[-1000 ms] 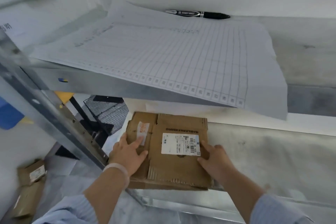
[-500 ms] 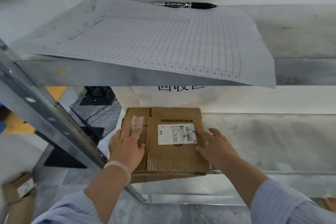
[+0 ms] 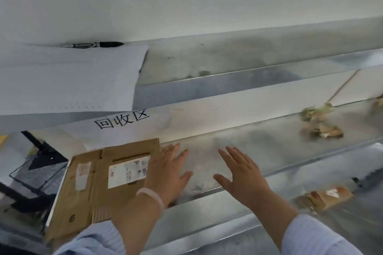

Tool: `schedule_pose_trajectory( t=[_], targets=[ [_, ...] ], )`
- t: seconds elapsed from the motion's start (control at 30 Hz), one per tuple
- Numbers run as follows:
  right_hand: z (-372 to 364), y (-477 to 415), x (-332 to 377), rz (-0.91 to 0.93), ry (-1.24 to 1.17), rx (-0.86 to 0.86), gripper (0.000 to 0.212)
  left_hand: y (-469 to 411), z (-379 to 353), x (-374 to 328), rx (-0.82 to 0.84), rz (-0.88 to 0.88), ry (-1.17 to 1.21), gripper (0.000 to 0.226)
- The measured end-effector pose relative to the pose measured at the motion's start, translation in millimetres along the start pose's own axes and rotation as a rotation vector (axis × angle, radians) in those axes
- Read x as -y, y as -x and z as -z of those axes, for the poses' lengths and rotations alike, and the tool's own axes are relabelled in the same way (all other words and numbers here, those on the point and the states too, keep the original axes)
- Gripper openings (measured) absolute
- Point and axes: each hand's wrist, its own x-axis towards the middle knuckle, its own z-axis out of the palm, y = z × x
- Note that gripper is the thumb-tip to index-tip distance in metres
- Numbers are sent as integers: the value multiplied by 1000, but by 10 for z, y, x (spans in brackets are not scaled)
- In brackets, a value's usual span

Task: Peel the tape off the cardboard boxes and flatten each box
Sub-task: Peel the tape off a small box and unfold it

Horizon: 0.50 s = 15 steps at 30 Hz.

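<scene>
Our left hand (image 3: pixel 168 174) and right hand (image 3: pixel 243 176) are both held flat, palms down, with the fingers straight and fanned apart, gripping nothing. The left one, with a white bracelet (image 3: pixel 152 195) at the wrist, lies over the right edge of the flattened cardboard box (image 3: pixel 87 198). The right one is over bare metal, apart from the box, and we cannot tell whether it touches the surface. The box lies flat at the left end of the lower shelf (image 3: pixel 259 147), its near part hanging past the front lip, with a white shipping label (image 3: pixel 128 172) facing up. Left of it, lower down, we see a dark wire basket (image 3: pixel 39 178). Below the shelf to the right, another cardboard box (image 3: pixel 325 194) shows as a blur. Behind the flattened box a paper sign (image 3: pixel 122 120) with black characters leans at the back. Far along the shelf to the right lie blurred crumpled scraps (image 3: pixel 320 129). On the upper shelf (image 3: pixel 207 62) rests a gridded sheet (image 3: pixel 68 80), and beyond it a black pen (image 3: pixel 93 44) lies against the wall.
</scene>
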Motion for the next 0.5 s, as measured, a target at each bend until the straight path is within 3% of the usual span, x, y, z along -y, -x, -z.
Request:
schedule_pose_trajectory(
  t=[0.5],
  targets=[
    [1737,1791,-3388,-439,209,-253,78,-1296,-137,-4451,-162,-485,208,59]
  ],
)
